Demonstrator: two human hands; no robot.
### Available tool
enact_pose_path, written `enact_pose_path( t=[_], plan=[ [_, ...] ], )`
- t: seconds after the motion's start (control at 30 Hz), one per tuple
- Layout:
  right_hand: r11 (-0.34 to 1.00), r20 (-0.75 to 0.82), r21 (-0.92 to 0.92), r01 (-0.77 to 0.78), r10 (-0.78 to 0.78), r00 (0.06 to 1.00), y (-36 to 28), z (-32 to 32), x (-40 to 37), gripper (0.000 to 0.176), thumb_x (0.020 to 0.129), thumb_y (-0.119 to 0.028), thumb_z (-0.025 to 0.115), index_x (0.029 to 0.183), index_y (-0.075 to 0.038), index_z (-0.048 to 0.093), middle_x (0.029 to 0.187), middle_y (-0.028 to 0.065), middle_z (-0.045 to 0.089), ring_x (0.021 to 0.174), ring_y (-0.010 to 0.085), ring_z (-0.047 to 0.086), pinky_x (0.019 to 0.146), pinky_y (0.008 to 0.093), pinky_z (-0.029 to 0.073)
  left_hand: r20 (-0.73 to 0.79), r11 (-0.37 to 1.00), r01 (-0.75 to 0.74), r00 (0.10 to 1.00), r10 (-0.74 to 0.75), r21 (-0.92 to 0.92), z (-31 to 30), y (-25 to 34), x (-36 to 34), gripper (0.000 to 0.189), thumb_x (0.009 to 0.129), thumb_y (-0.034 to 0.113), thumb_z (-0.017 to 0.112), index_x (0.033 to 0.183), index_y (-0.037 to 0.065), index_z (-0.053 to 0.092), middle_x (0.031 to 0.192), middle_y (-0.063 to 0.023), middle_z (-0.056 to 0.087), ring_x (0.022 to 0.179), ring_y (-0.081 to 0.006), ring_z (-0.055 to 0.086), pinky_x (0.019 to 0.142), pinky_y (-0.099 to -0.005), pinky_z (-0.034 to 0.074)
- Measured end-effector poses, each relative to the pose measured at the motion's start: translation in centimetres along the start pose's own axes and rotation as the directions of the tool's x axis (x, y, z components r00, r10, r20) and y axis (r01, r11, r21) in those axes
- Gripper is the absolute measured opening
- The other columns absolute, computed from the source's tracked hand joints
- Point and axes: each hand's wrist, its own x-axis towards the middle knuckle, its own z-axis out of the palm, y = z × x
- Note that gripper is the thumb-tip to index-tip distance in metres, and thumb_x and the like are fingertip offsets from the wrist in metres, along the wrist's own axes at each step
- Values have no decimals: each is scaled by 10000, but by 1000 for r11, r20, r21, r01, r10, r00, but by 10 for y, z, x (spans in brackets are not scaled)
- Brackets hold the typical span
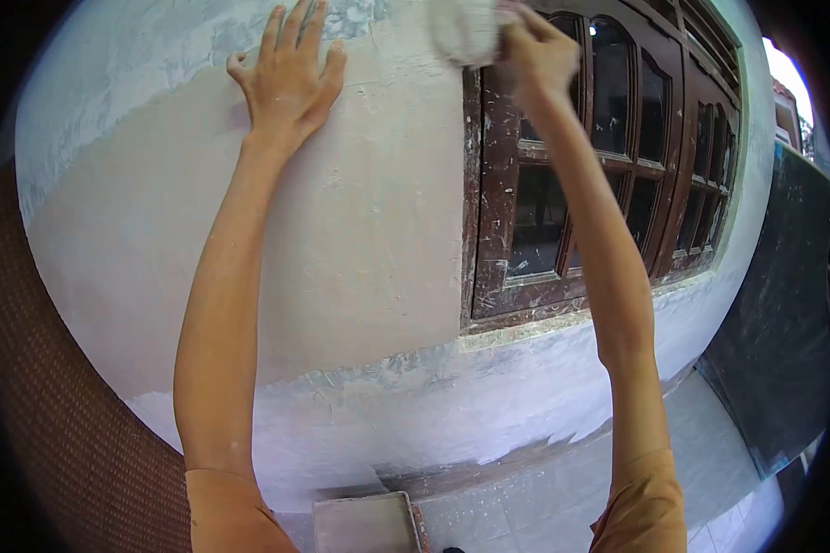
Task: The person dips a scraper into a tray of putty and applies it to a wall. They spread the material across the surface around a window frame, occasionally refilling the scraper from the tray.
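My left hand (pixel 290 88) lies against the wall (pixel 360 221) with its fingers spread, near the line where a rough bluish-white area meets a smoother beige patch. High up beside the window's upper left corner, my right hand (pixel 541 57) is closed on a whitish, rounded tool (pixel 464 33). Motion smears this tool and I cannot tell its exact kind; it overlaps the wall just left of the window frame. Brown wood with small glass panes makes up the window (pixel 563 221), and whitish specks dot its frame.
Below, a shallow square tray or board (pixel 364 525) rests by the wall's foot on the grey tiled floor (pixel 489 511). A brown woven panel (pixel 74 405) stands at the left. On the right is a large dark panel (pixel 784 304). A pale sill (pixel 526 327) runs under the window.
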Motion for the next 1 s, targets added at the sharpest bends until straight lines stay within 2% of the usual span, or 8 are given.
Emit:
enact_pose_path(
  t=[0.13,0.2,0.4,0.47,0.57,0.73,0.87,1.0],
  plan=[
    [976,-256,86,202,-174,951,-3,-22,27,293,902,31,593,1130,-13,772,837,15,713,570,52,525,490,239,397,-54,1000,-4,999,4,-1,10,1,0,714,959,355,530,1595,135,291,1682,-37,244,1552,-270,203,1176,-715,150],
    [971,-45,197,137,-130,990,-1,-11,26,269,921,0,630,1150,-21,769,857,29,729,651,63,596,542,229,448,-37,1000,12,999,-12,6,9,2,0,713,961,357,529,1595,135,290,1682,-36,243,1552,-271,202,1177,-713,149],
    [997,-99,-48,60,-65,993,-19,33,20,272,894,-41,670,1143,-38,778,877,37,746,665,86,602,562,257,471,22,999,25,999,-26,19,-1,3,-2,709,964,354,530,1593,133,289,1682,-37,240,1553,-275,198,1182,-710,147],
    [990,-45,131,58,-52,998,-14,-4,31,269,893,-22,657,1137,-9,770,899,60,750,686,93,616,568,252,476,15,1000,23,1000,-24,18,0,1,-1,709,965,354,531,1593,132,288,1682,-39,238,1552,-275,198,1182,-711,147],
    [975,-358,-17,222,-213,909,4,-16,57,260,900,-16,653,1133,-3,768,842,45,733,614,70,572,533,247,453,-10,1000,5,1000,-5,21,4,3,0,711,964,353,531,1594,133,285,1682,-45,234,1551,-278,201,1181,-715,147],
    [997,64,63,46,-50,997,-6,21,-12,242,916,-54,688,1141,-28,772,823,19,730,598,60,546,519,248,442,-3,997,48,999,-48,56,0,9,-2,714,965,356,533,1593,125,281,1684,-50,224,1551,-284,198,1178,-717,150],
    [995,-2,67,-72,72,997,11,-9,9,241,917,-54,689,1142,-20,770,814,28,722,613,71,565,518,248,447,18,998,39,999,-40,58,-2,7,0,718,967,363,530,1594,122,277,1684,-52,219,1551,-287,195,1181,-720,139],
    [956,-137,279,92,-55,989,5,-39,29,290,917,28,589,1152,3,757,878,27,725,625,68,590,541,233,474,13,997,39,999,-40,62,1,7,-1,712,969,362,523,1593,119,280,1683,-57,222,1549,-292,200,1181,-725,134]
  ],
)
